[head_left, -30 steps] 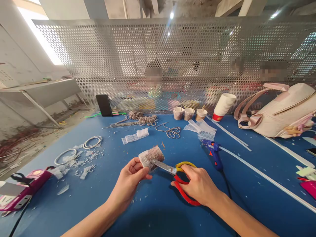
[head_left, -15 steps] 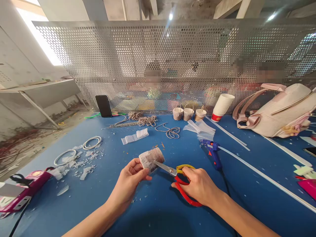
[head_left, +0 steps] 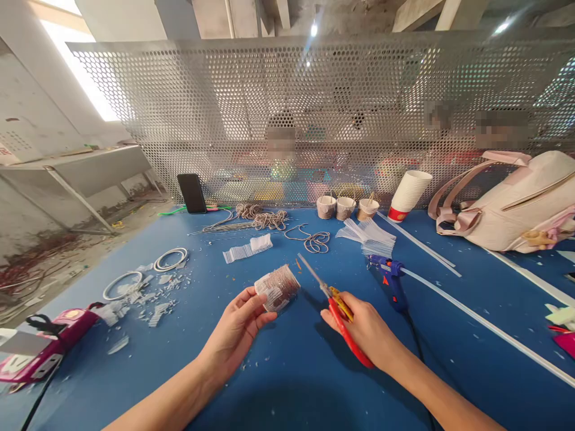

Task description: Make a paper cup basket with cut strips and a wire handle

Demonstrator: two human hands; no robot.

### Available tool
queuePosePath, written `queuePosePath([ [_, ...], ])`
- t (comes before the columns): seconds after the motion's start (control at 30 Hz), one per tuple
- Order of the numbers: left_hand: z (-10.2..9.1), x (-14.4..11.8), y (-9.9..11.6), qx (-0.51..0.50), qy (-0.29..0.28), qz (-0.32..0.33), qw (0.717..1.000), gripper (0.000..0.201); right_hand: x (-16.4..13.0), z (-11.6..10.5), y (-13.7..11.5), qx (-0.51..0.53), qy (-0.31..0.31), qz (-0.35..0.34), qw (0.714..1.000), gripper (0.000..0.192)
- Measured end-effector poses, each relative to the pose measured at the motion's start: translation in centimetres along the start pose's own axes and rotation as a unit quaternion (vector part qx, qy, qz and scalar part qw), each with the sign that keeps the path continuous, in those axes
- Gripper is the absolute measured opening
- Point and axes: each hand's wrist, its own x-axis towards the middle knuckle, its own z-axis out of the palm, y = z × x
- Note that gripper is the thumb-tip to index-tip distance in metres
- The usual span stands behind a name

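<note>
Tilted on its side, a small cup wrapped in brown cord (head_left: 283,284) is held by my left hand (head_left: 240,320), with the fingers closed round its left end. A strip of ribbed translucent plastic shows on the cup's side near my thumb. My right hand (head_left: 362,323) grips a pair of scissors (head_left: 344,323) with red and yellow handles. The blades point up and away, just right of the cup and apart from it. Whether the blades are fully closed is hard to see.
A blue glue gun (head_left: 390,278) with a long glue stick lies at right. Behind stand several small cups (head_left: 345,208), stacked paper cups (head_left: 409,194) and a backpack (head_left: 530,200). Cord (head_left: 269,218), plastic strips (head_left: 368,236), white rings (head_left: 123,286) and a pink power strip (head_left: 58,341) lie around.
The scissors have come away from the cup, moving right and turning so their blades point upward. The cup stays in my left hand, slightly rotated. The view has shifted slightly left.
</note>
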Motion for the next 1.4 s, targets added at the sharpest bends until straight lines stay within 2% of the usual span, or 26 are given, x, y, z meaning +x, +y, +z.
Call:
queuePosePath([
  [0.07, 0.0, 0.2, -0.1, -0.023, -0.001, -0.018, 1.0, 0.009, -0.3, 0.7, 0.2, -0.071, 0.038, -0.069, 0.994, 0.018],
  [0.13, 0.0, 0.2, -0.2, -0.033, -0.009, -0.028, 0.999, 0.011, -0.5, 1.4, 0.4, -0.114, 0.047, -0.128, 0.984, 0.026],
  [0.17, 0.1, 0.2, -0.2, -0.034, -0.01, -0.03, 0.999, 0.012, -0.5, 1.7, 0.5, -0.121, 0.042, -0.137, 0.982, 0.028],
  [0.2, 0.1, 0.1, -0.2, -0.033, -0.008, -0.03, 0.999, 0.012, -0.4, 1.8, 0.6, -0.12, 0.036, -0.124, 0.984, 0.027],
  [0.33, 0.5, -0.2, 0.0, -0.038, 0.01, -0.024, 0.999, 0.012, 0.1, 1.4, 0.5, -0.086, 0.026, 0.001, 0.996, 0.029],
  [0.4, 0.5, -0.2, 0.0, -0.047, 0.01, -0.02, 0.999, 0.013, 0.2, 1.2, 0.2, -0.078, 0.023, 0.0, 0.997, 0.028],
  [0.5, 0.6, -0.2, -0.1, -0.056, 0.007, -0.026, 0.998, 0.014, 0.0, 1.3, -0.4, -0.076, 0.002, -0.046, 0.996, 0.021],
  [0.57, 0.6, -0.1, -0.1, -0.065, 0.012, -0.035, 0.997, 0.014, 0.0, 1.5, -0.5, -0.071, -0.006, -0.025, 0.997, 0.022],
  [0.67, 0.8, 0.0, 0.1, -0.102, 0.029, -0.046, 0.993, 0.016, 0.3, 1.6, -0.3, -0.05, 0.015, 0.025, 0.998, 0.03],
  [0.73, 1.0, 0.0, 0.5, -0.133, 0.045, -0.054, 0.989, 0.017, 0.3, 1.7, -0.1, -0.041, 0.03, 0.001, 0.999, 0.027],
  [0.83, 1.3, -0.2, 1.0, -0.175, 0.068, -0.068, 0.98, 0.018, 0.0, 2.2, 0.1, -0.071, 0.055, -0.08, 0.993, 0.014],
  [1.0, 1.1, -0.4, 1.3, -0.196, 0.069, -0.084, 0.975, 0.02, -0.2, 3.3, 0.5, -0.157, 0.136, -0.18, 0.962, 0.017],
  [1.2, 0.8, -0.6, 0.8, -0.175, 0.042, -0.068, 0.981, 0.021, 0.1, 3.7, 0.9, -0.21, 0.178, -0.199, 0.941, 0.018],
  [1.4, 0.8, -0.6, 0.6, -0.165, 0.024, -0.083, 0.982, 0.022, 0.2, 3.7, 0.7, -0.244, 0.209, -0.223, 0.92, 0.019],
])
